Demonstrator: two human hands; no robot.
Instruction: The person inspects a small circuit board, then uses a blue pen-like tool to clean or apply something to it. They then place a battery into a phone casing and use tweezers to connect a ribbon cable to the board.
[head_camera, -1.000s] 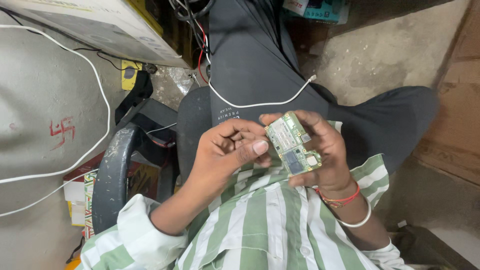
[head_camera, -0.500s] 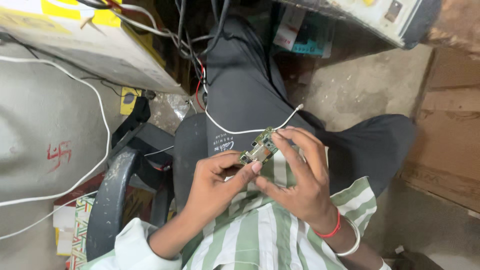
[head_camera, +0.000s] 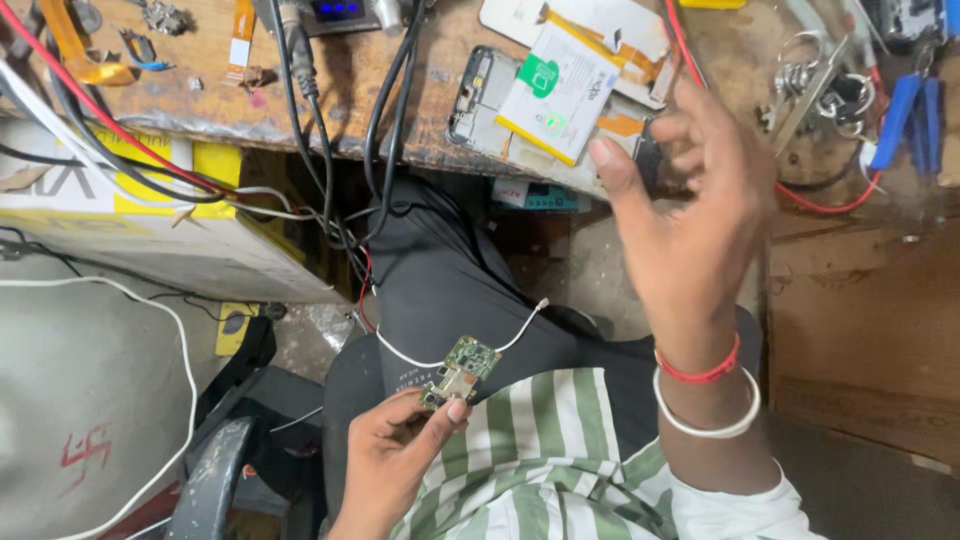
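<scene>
at the lower centre of the head view, over the lap, the left hand (head_camera: 395, 455) pinches a small green circuit board (head_camera: 462, 368) between thumb and fingertips at its lower edge, the board tilted toward one o'clock with its component face up; a thin white cable (head_camera: 450, 358) lies across the dark trousers just behind it. the right hand (head_camera: 690, 215) is raised at two o'clock from the board, fingers spread and loosely curled, grasping nothing, its wrist bearing a red thread and a white bangle (head_camera: 708, 420). near its fingertips, at twelve o'clock, a opened phone chassis (head_camera: 475, 95) rests on the worn wooden workbench (head_camera: 200, 85), its flat battery (head_camera: 560, 90) a pale glossy pouch with yellow-orange tape and a green sticker. black leads (head_camera: 300, 110) hang over the bench edge at eleven o'clock; a key ring (head_camera: 815, 75) and blue-handled tools (head_camera: 905, 110) lie at one o'clock. judged from this pose, an edge-only grip seems best for the board: the rigid laminate is studded with tiny metal shields and solder joints, so pads should stay off the populated face, and the loose cable kept from snagging.
</scene>
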